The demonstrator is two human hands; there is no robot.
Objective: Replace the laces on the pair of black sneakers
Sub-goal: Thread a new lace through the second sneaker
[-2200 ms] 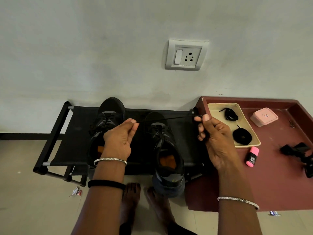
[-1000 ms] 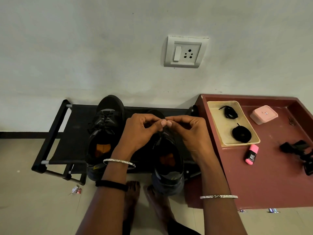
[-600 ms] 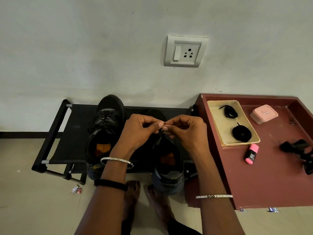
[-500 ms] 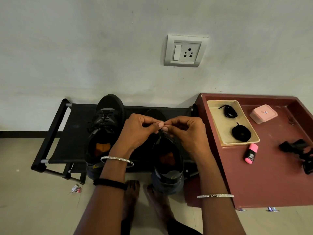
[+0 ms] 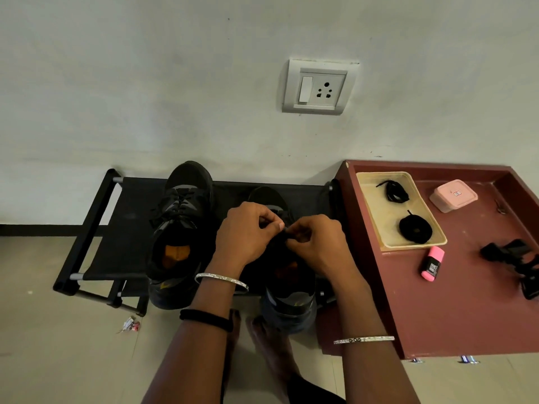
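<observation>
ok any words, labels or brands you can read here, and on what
No text is legible.
Highlighter: white print on the black label, too blurred to read.
Pink box: small mark on the lid, too small to read.
Wall socket: no lettering visible.

Dim, soft indoor light, brightest on the wall [image 5: 145,83]. The black sneakers [image 5: 180,228] sink into murk (the pinched lace [image 5: 287,232] barely reads). Wide-angle bending curves the edges; focus fairly sharp.
</observation>
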